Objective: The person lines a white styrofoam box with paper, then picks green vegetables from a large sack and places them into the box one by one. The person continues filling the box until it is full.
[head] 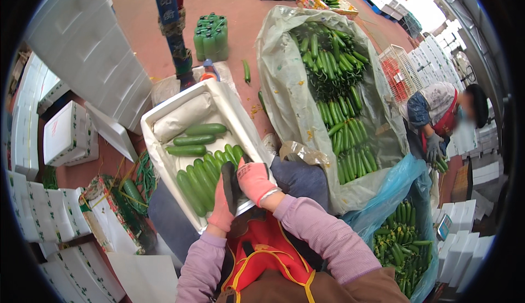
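Observation:
A white foam box (148,127) lined with paper rests tilted across my lap. Inside it, several green cucumbers (193,182) lie side by side in a row at the near end, and a few others (188,150) lie loosely beyond them. A paper-covered roll (182,116) fills the box's far end. My left hand (225,196), in a pink and black glove, is against the right end of the row. Beside it my right hand (254,178), gloved alike, bends over the box's right side near the last cucumbers. Whether either hand grips one is hidden by the gloves.
A large plastic-lined container (270,81) of cucumbers stands at my right, with a blue plastic-lined one (369,208) nearer. A co-worker (434,110) bends at the far right. White foam boxes (65,133) stand at left. A blue post (170,24) rises beyond my box, near green bottles (211,38).

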`<move>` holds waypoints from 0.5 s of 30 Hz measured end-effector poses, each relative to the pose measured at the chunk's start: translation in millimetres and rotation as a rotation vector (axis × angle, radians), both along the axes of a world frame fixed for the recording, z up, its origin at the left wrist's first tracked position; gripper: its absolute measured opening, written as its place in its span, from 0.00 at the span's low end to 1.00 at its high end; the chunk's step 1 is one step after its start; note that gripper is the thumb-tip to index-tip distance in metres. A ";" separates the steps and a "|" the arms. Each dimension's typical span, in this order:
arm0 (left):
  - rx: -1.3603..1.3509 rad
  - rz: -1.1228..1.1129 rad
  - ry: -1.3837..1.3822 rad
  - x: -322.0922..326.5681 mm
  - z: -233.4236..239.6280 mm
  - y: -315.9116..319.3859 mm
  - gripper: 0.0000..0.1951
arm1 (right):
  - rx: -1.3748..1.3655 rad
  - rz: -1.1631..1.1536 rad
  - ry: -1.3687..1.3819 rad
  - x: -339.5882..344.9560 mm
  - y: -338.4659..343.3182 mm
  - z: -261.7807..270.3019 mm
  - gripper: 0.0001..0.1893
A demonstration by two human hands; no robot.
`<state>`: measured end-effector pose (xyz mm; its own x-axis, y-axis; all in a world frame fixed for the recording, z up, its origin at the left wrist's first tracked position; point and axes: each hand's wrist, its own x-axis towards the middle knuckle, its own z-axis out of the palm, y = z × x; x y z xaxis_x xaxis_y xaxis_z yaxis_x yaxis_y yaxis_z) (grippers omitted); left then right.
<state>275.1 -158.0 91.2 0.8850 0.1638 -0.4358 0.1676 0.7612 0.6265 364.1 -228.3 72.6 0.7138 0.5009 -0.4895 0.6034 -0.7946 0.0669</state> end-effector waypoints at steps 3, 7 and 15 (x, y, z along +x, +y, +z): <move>1.051 0.005 0.019 9.5 -44.2 20.1 0.26 | -0.140 0.596 -0.668 -17.0 -25.7 -74.5 0.16; 1.872 -0.209 0.116 50.3 -32.1 17.5 0.28 | 0.278 0.393 -0.191 -12.1 -38.9 17.4 0.14; 2.157 -0.572 0.213 56.2 -65.7 -17.6 0.41 | 0.675 -0.490 -0.520 146.3 -307.0 96.9 0.20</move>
